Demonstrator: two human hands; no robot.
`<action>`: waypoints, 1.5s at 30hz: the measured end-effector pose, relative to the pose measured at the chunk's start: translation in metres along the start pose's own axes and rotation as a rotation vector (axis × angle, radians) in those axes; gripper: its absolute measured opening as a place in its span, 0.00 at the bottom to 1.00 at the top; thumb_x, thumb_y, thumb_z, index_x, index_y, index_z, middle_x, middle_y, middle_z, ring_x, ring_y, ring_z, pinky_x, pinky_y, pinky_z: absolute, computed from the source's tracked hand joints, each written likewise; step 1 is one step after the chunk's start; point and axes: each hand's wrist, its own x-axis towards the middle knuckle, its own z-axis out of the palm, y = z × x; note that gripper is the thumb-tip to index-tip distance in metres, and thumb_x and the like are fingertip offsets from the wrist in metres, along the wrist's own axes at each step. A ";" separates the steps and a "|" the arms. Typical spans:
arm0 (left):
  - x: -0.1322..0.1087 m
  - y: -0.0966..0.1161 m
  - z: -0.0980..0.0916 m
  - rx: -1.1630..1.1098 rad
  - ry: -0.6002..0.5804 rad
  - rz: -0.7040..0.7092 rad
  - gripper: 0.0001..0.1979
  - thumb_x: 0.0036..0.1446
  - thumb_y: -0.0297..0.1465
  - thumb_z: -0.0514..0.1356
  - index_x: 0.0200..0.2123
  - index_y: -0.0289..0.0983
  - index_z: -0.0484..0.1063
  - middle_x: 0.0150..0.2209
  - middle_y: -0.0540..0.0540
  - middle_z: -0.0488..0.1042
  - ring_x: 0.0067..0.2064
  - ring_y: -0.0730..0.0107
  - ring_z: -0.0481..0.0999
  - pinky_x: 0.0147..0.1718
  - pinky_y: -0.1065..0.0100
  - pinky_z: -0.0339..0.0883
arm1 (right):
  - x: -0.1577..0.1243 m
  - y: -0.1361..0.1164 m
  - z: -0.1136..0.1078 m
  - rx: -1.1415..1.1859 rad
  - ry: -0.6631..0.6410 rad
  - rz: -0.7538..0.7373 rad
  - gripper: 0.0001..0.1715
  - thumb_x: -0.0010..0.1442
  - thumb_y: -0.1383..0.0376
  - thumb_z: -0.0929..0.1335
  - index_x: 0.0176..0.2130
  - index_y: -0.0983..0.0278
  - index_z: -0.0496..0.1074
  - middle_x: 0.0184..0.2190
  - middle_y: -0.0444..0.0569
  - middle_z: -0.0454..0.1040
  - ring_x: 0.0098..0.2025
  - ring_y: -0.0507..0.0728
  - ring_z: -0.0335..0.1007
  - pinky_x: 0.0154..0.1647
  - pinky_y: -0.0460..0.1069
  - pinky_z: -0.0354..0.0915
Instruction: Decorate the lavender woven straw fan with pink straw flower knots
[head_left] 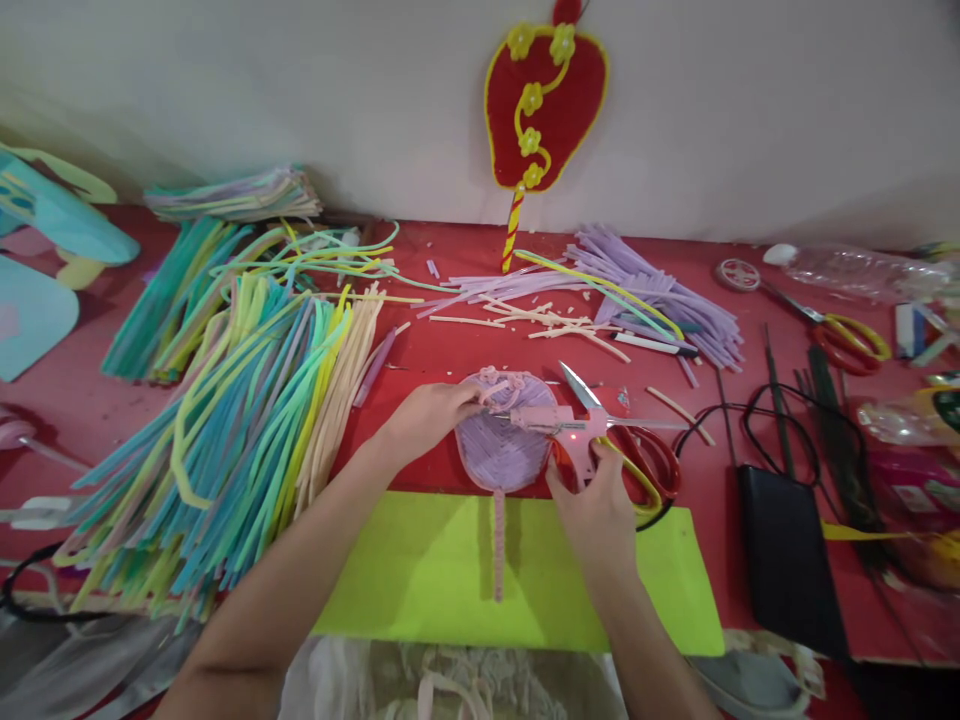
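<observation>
A round lilac fan [499, 450] made of pipe cleaners, with pink trim at its top and a pink handle, lies at the middle of the table. My right hand [596, 505] is wrapped round a pink glue gun [579, 445], whose nozzle points left over the fan. My left hand [435, 415] is closed at the fan's upper left, its fingertips pinching a pink pipe-cleaner piece [491, 393] close to the nozzle. Open scissors [637, 465] with red and yellow handles lie partly behind the glue gun.
Colourful pipe cleaners [247, 430] are heaped at left, purple ones [660, 290] at back right. A green sheet [420, 570] lies in front. A red fan [547, 110] leans on the wall. At right are a black box [787, 560], cables, more scissors [851, 340] and a plastic bottle [862, 270].
</observation>
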 end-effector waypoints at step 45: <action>-0.018 -0.011 0.015 0.093 0.111 0.325 0.11 0.60 0.26 0.52 0.45 0.37 0.69 0.48 0.45 0.74 0.47 0.69 0.74 0.47 0.66 0.68 | 0.007 0.008 -0.015 0.068 0.081 0.151 0.39 0.47 0.43 0.66 0.49 0.66 0.60 0.44 0.59 0.70 0.42 0.63 0.68 0.40 0.54 0.63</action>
